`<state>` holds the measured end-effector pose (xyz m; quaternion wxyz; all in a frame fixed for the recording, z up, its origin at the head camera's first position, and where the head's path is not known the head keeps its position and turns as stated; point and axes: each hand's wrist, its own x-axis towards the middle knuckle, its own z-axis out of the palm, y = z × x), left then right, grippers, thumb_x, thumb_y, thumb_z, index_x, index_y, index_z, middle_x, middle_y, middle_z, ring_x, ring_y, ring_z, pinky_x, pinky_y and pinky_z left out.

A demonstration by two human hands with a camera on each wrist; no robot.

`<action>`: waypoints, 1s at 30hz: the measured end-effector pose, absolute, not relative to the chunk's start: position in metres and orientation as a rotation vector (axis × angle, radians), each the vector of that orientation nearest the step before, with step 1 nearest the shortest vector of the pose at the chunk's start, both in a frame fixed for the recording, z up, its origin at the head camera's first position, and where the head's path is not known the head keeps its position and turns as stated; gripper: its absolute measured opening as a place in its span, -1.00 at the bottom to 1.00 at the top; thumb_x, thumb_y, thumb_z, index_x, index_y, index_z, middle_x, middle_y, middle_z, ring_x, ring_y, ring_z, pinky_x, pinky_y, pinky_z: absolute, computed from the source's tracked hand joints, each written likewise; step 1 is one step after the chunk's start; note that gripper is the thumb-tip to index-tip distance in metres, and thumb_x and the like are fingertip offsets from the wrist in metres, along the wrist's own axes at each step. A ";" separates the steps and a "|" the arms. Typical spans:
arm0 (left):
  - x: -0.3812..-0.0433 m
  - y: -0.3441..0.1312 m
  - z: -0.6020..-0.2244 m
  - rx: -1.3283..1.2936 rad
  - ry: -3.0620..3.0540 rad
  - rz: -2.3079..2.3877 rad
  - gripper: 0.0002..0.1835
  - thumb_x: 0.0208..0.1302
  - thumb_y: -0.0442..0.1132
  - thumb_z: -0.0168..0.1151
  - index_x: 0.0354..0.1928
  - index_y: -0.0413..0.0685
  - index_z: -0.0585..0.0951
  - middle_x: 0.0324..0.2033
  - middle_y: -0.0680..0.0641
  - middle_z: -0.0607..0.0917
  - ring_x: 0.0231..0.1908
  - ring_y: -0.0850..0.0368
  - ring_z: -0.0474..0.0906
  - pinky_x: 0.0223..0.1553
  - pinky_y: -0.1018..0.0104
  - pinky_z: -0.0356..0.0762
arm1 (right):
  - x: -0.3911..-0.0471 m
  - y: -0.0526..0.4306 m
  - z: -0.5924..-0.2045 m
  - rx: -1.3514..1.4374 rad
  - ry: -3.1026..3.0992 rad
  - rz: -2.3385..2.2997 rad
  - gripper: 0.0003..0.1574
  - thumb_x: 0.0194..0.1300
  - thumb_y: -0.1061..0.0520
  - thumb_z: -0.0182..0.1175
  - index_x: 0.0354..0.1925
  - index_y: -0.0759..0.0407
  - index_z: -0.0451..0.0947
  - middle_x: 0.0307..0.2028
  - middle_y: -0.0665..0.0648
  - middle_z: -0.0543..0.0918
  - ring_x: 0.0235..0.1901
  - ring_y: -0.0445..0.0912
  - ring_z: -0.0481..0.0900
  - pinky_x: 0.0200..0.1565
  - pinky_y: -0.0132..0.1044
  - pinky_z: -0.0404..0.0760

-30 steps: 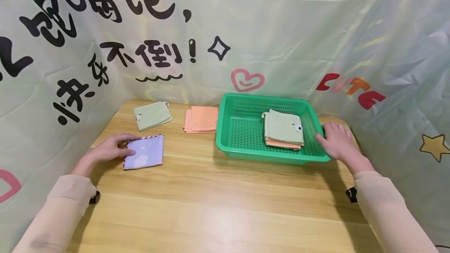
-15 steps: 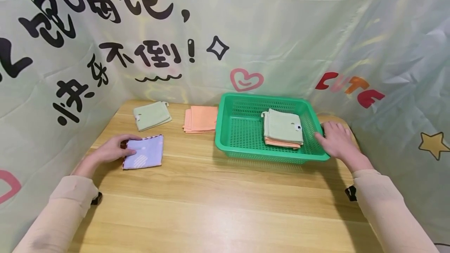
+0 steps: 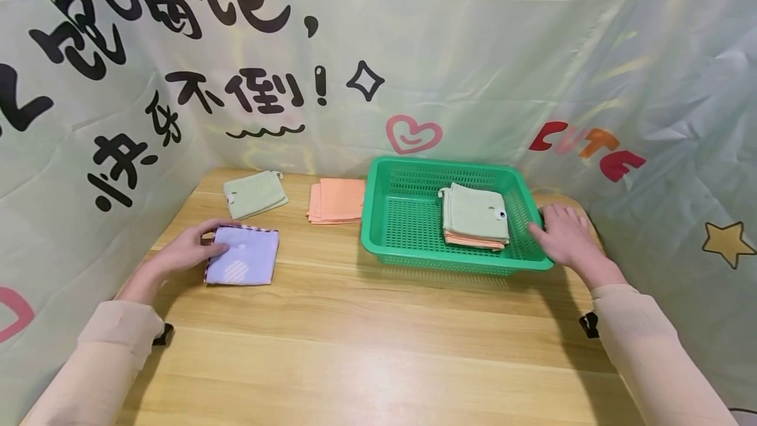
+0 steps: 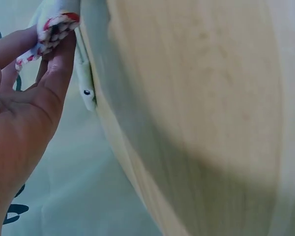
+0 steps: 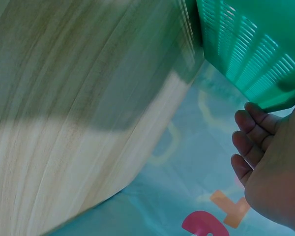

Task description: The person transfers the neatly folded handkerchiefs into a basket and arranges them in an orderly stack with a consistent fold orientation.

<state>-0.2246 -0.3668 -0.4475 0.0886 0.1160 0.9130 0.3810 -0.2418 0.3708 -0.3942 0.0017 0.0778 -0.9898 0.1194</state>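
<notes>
Two hands in use. Your left hand pinches the purple cloth at its left side, thumb on top. Your right hand grips the green basket at its right end, thumb over the rim; the head view shows that thumb, the right wrist view doesn't. What the right wrist view adds: your fingers loosely bent on the outer side, and the slotted end wall.

Purple cloth is left of the basket, well apart from it, over the left part of the table. Head view gives you its flat face with a pale striped patch; only the left wrist view shows the thick red-and-white checked edge between your thumb and fingers close up. Can't tell if any of it rests on the wood.

Just behind it, a folded pale green cloth. Left wrist view catches its little eye clearly. To the right, a folded orange cloth sits beside the basket's left end; touching or not, can't tell. Inside the basket, right half: another green cloth on top of orange fabric; your wrist views miss both. Printed white sheet hangs behind everything.
</notes>
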 end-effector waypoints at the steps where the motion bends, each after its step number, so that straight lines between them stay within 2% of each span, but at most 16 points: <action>1: -0.223 -0.366 -0.446 0.344 2.708 1.162 -0.44 0.49 -0.25 0.26 0.48 -0.06 0.43 0.44 -0.40 0.35 0.32 -0.36 0.38 0.14 0.10 0.52 | -0.242 0.371 -0.394 0.245 -3.106 0.373 -0.28 0.64 -0.12 -0.12 0.26 0.56 0.27 0.17 0.54 0.35 0.15 0.45 0.19 0.12 0.43 0.11; 4: -0.221 -0.362 -0.441 0.343 2.686 1.235 -0.45 0.50 -0.29 0.25 0.47 -0.09 0.43 0.46 -0.37 0.34 0.31 -0.30 0.38 0.01 0.38 0.52 | -0.242 0.372 -0.395 0.244 -3.106 0.371 -0.27 0.64 -0.12 -0.12 0.26 0.57 0.27 0.17 0.55 0.35 0.15 0.45 0.19 0.12 0.43 0.10; 6: -0.220 -0.360 -0.439 0.341 2.680 1.252 -0.50 0.50 -0.30 0.24 0.43 -0.09 0.48 0.46 -0.35 0.36 0.29 -0.24 0.39 -0.06 0.45 0.52 | -0.242 0.372 -0.395 0.242 -3.107 0.373 -0.27 0.64 -0.12 -0.12 0.26 0.57 0.26 0.18 0.55 0.34 0.15 0.45 0.18 0.13 0.43 0.09; 10: -0.218 -0.354 -0.432 0.326 2.697 1.219 -0.56 0.51 -0.27 0.25 0.38 -0.06 0.56 0.45 -0.34 0.38 0.20 -0.15 0.43 -0.13 0.41 0.53 | -0.241 0.372 -0.394 0.240 -3.111 0.374 -0.26 0.64 -0.12 -0.12 0.28 0.57 0.25 0.20 0.56 0.33 0.17 0.46 0.17 0.15 0.44 0.08; 15: -0.217 -0.345 -0.423 0.323 2.738 1.202 -0.56 0.50 -0.19 0.29 0.37 0.00 0.58 0.38 -0.29 0.46 0.00 0.02 0.49 -0.18 0.42 0.51 | -0.242 0.372 -0.394 0.243 -3.110 0.368 -0.25 0.64 -0.12 -0.13 0.29 0.58 0.25 0.21 0.56 0.32 0.18 0.47 0.17 0.16 0.44 0.08; 20: -0.215 -0.334 -0.414 0.396 2.742 1.297 -0.57 0.48 -0.22 0.31 0.33 -0.06 0.60 0.29 -0.23 0.53 -0.19 0.18 0.51 -0.26 0.41 0.52 | -0.242 0.372 -0.394 0.245 -3.112 0.363 -0.26 0.64 -0.12 -0.13 0.28 0.57 0.25 0.21 0.56 0.32 0.18 0.46 0.17 0.15 0.44 0.09; 30: -0.217 -0.302 -0.390 0.556 2.746 1.467 -0.60 0.47 -0.25 0.33 0.30 -0.06 0.63 0.19 0.00 0.59 -0.35 0.19 0.53 -0.40 0.35 0.54 | -0.241 0.371 -0.393 0.246 -3.114 0.368 -0.25 0.64 -0.12 -0.14 0.29 0.58 0.25 0.21 0.57 0.32 0.18 0.47 0.17 0.15 0.44 0.09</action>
